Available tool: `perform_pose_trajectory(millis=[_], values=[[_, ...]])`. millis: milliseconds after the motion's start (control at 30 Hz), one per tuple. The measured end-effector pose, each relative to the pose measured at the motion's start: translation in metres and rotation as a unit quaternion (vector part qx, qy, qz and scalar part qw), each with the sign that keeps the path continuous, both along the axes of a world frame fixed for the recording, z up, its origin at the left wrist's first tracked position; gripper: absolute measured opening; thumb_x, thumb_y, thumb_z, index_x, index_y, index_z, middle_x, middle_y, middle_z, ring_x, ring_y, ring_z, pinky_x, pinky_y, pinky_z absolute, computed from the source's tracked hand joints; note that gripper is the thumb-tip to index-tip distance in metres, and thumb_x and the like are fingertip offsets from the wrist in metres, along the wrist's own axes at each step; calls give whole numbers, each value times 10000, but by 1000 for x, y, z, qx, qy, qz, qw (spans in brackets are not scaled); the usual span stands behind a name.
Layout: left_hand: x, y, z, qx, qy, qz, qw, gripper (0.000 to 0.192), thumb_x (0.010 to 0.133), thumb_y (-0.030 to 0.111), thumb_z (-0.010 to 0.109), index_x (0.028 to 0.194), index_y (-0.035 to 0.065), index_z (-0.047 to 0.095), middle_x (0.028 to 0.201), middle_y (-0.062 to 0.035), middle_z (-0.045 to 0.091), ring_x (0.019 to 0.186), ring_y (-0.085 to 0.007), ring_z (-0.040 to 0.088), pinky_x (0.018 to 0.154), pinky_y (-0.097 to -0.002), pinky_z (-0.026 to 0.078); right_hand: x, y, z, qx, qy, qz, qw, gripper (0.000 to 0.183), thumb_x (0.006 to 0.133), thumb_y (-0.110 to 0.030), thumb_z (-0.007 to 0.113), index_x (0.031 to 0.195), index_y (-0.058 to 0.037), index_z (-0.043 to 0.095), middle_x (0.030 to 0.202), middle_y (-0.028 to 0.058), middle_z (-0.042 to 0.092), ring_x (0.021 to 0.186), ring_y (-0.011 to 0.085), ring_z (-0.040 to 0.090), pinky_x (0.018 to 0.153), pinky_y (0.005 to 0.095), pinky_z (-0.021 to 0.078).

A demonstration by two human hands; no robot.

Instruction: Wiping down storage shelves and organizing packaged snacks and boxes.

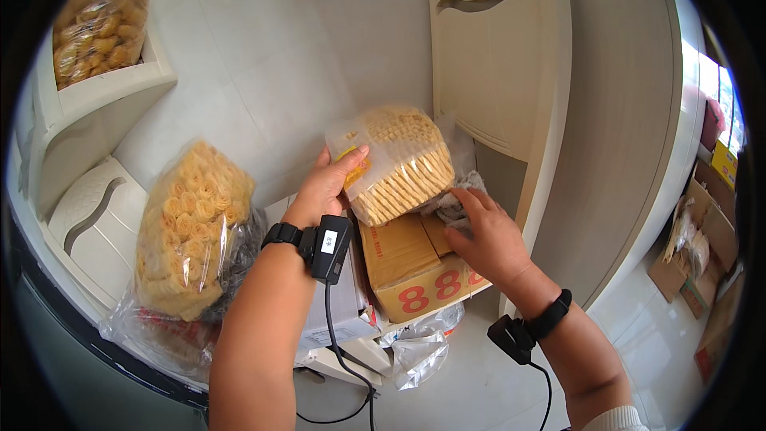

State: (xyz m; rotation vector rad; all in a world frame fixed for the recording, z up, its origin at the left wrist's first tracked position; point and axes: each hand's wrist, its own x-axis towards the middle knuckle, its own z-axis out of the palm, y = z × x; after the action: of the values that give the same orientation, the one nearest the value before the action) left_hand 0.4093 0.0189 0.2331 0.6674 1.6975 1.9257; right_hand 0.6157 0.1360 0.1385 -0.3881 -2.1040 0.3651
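My left hand grips the left end of a clear plastic pack of dried noodles with a yellow label, tilted above a cardboard box. My right hand is at the pack's lower right, fingers spread over a grey cloth on the box; whether the fingertips touch the cloth is unclear. Both wrists wear black straps with small devices and cables. Left of my left arm stands a large clear bag of pale, rosette-shaped dried food, beside dark plastic.
A white carton lies beside the cardboard box. Crumpled silver plastic hangs below. A cream chair back rises at right; another is at left. A bag of brownish food sits upper left. Open cartons stand far right.
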Motion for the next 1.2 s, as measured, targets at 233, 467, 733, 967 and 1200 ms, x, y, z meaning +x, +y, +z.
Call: perform_pose_trajectory(millis=[233, 467, 733, 967, 1200], values=[[-4, -7, 7, -37, 9, -7, 999, 662, 834, 253, 778, 1375, 154, 411, 1338, -109, 517, 1210, -262, 528, 932, -475, 492, 33, 8, -7, -113, 48, 81, 989, 243, 719, 43, 530, 912, -22, 665, 886, 162, 653, 865, 364, 618, 791, 424, 514], [2, 8, 14, -225, 202, 147, 942, 865, 843, 414, 739, 1511, 138, 264, 1421, -147, 464, 1297, -291, 464, 1017, -467, 426, 72, 17, -33, -280, 157, 153, 935, 291, 691, 153, 488, 886, 24, 660, 974, 149, 687, 946, 237, 670, 804, 285, 503], [65, 9, -10, -322, 696, 57, 639, 850, 816, 491, 706, 1480, 100, 347, 1524, -205, 321, 1406, -379, 295, 1140, -506, 244, 80, 17, -38, -319, 180, 189, 911, 334, 675, 168, 432, 873, 34, 666, 1019, 150, 668, 1010, 225, 644, 871, 284, 478], [102, 0, -39, -236, 746, 88, 616, 829, 754, 258, 776, 1445, 77, 355, 1495, -121, 347, 1383, -361, 291, 1142, -494, 223, 81, -4, -16, -227, 180, 146, 946, 488, 657, 176, 387, 1010, -9, 668, 1112, 150, 652, 1041, 250, 641, 897, 317, 487], [76, -20, -31, -23, 645, 31, 763, 708, 797, 97, 707, 1424, 55, 380, 1411, -174, 444, 1332, -338, 418, 1090, -416, 364, 23, -10, 66, 4, -83, 40, 996, 684, 731, 77, 477, 1348, -215, 526, 1443, 72, 475, 1039, 313, 651, 799, 390, 549]])
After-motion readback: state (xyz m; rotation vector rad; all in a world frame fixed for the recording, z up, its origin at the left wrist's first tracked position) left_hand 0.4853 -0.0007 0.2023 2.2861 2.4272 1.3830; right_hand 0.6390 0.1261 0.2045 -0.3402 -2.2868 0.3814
